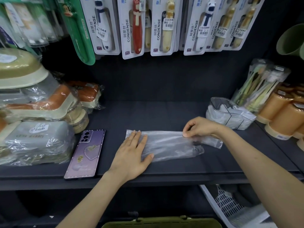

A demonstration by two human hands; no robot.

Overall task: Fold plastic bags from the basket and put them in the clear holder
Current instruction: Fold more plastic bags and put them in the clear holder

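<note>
A clear plastic bag (171,146) lies flattened into a long strip on the dark shelf (148,116). My left hand (131,155) presses flat on the bag's left end with straight fingers. My right hand (199,127) pinches the bag's upper edge near its right end between thumb and fingers. The clear holder (228,112) stands at the back right of the shelf with folded bags inside. Below the shelf at the lower right, part of a white mesh basket (227,206) shows.
A purple phone (85,153) lies left of the bag. Wrapped soap boxes (37,112) pile up at the left. Orange cups (283,112) and a toothbrush pack (258,89) stand at the right. Toothbrush cards (156,25) hang above. A green container rim (161,222) sits at the bottom.
</note>
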